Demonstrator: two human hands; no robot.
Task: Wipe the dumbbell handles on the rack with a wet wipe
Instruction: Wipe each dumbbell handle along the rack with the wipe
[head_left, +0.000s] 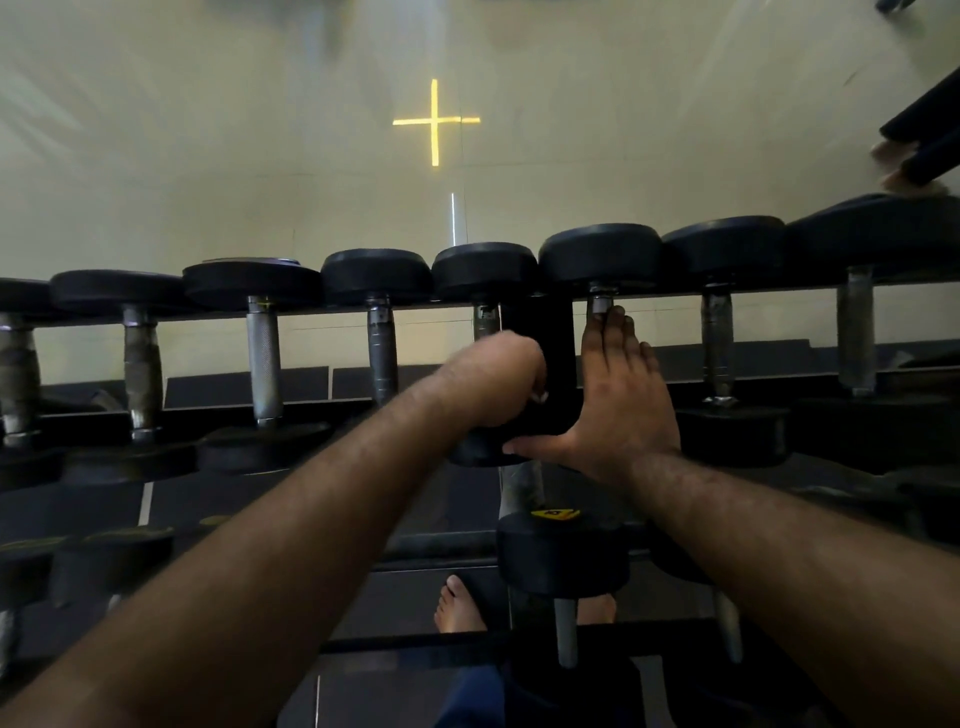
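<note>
Black steel rack (332, 316): top tier carries eight black round rubber-headed dumbbells with knurled grey metal handles, some worn and blotched. Fifth dumbbell handle (486, 318) sits under the left hand (496, 382), whose fingers curl around it; no wet wipe can be made out. Right hand (618, 395) lies flat, fingers straight together, thumb spread, over the sixth handle (601, 302). Below the hands, a lower-tier dumbbell head (563, 551) bears a yellow label (555, 514), unreadable.
</note>
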